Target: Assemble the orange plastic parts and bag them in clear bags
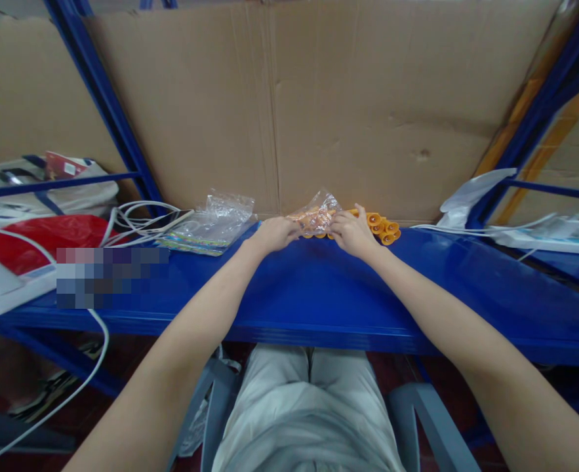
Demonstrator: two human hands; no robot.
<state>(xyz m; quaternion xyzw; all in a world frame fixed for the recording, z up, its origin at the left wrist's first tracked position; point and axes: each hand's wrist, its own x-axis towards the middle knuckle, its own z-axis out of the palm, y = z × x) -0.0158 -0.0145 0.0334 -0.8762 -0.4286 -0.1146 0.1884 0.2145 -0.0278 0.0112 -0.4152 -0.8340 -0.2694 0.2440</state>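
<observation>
Toward the back of the blue table, both my hands are at a clear plastic bag [322, 204] with orange items inside or under it. My left hand [277, 234] has its fingers curled at the bag's left end. At the other end, my right hand [352, 231] bends its fingers onto the plastic, with one finger raised. Beside the right hand lie several yellow-orange tube-shaped pieces [383, 228] with round, cupped ends; their exact kind is unclear. Part of them is hidden behind the right hand.
Flat clear plastic bags [215, 226] lie left of my hands, near coiled white cables [141, 219]. A white power strip [14, 292] and a red bag [67, 239] are farther left. Cardboard [343, 105] walls the back of the blue table [313, 295]. Another power strip [555, 239] is at right.
</observation>
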